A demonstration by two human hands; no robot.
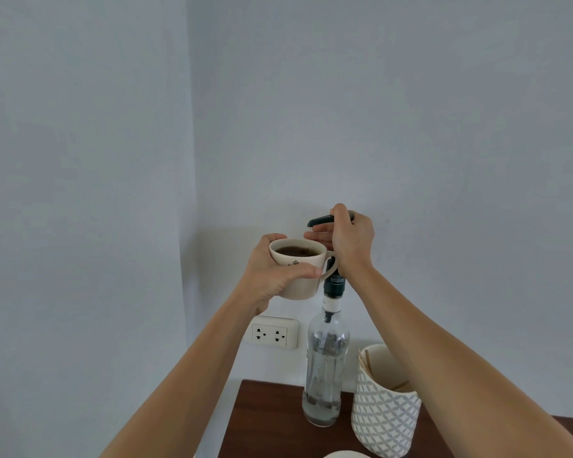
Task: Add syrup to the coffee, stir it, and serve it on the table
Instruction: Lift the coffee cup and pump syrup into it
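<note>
Cream mug (300, 272) of dark coffee (295, 250), dark-green pump (321, 221), grey-and-white lattice-patterned holder (382, 418), dark-brown table (265, 421).

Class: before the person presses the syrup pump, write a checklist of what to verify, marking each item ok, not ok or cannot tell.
1. Left hand grips the mug: ok.
2. Mug held level, coffee not spilling: ok.
3. Right hand on the pump head: ok.
4. Spout over the mug's opening: cannot tell.
5. Syrup bottle upright on the table: ok.
6. Syrup left in bottle: a little at the bottom, ok.
</note>
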